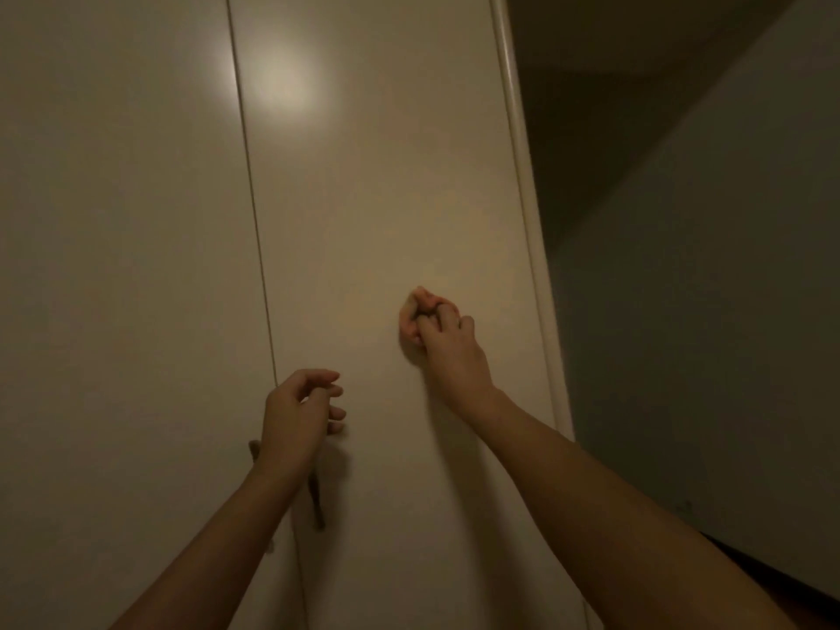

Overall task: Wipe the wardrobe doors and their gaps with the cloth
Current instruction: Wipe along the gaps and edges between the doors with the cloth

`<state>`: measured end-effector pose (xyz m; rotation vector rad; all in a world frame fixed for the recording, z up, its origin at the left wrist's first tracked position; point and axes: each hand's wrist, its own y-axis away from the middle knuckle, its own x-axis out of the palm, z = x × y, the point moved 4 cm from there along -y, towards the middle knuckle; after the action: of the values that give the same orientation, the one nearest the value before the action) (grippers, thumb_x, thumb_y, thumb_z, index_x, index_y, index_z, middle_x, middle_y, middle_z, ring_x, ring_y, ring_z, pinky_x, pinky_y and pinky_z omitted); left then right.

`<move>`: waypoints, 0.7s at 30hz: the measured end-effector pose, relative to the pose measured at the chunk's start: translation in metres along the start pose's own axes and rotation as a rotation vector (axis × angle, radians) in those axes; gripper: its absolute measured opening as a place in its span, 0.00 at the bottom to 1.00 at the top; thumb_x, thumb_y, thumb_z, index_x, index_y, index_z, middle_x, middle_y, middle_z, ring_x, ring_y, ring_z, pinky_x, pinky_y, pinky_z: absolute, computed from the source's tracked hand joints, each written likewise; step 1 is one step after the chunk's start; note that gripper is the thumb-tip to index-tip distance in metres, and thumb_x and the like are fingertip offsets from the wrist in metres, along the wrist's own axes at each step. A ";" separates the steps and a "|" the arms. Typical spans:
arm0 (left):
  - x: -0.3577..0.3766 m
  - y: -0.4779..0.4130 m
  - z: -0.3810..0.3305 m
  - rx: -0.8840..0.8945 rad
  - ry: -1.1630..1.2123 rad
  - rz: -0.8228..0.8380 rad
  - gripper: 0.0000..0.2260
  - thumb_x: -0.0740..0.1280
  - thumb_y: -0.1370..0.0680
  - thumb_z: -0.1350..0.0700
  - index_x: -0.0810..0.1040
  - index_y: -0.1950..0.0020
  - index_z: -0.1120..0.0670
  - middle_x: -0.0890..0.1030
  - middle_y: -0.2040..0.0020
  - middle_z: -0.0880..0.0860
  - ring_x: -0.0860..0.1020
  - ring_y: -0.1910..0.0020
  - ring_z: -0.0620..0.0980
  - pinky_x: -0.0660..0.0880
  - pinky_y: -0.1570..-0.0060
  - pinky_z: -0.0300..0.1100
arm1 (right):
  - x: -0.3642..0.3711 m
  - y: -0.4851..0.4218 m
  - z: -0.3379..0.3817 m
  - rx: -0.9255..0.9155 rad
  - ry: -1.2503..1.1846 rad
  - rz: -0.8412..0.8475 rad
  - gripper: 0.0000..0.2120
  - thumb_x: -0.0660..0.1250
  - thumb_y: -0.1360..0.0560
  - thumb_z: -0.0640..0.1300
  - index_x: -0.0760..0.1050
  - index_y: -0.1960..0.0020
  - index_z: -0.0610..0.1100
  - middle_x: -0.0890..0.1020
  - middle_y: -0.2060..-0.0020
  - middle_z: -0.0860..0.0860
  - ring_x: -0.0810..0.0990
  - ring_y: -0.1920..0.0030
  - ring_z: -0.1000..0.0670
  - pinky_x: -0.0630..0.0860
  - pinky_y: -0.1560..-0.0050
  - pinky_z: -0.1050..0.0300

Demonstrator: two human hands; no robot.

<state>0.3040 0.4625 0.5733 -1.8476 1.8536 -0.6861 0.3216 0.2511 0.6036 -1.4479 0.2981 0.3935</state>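
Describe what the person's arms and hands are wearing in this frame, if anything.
Nothing visible is worn. The left hand and right hand are bare, with no gloves. Both forearms are uncovered to the frame's bottom edge, with no sleeves or watch. The dim, blurred picture cannot settle whether there are rings.

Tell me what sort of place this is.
Probably a dim bedroom or hallway, seen close against a built-in wardrobe. Tall, plain, pale wardrobe doors meet at a narrow vertical gap, with a dark handle low down and a bare wall to the right.
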 end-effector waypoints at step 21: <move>0.002 -0.009 0.007 -0.007 -0.016 0.003 0.11 0.56 0.22 0.68 0.78 0.49 0.60 0.78 0.56 0.56 0.75 0.66 0.51 0.76 0.70 0.39 | -0.019 -0.022 -0.114 0.322 -0.104 -0.238 0.17 0.59 0.24 0.34 0.72 0.37 0.44 0.65 0.30 0.42 0.67 0.39 0.36 0.68 0.39 0.46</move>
<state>0.3156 0.4603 0.5731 -1.8486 1.8507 -0.6635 0.3187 0.1348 0.6190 -1.1272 0.0972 0.2147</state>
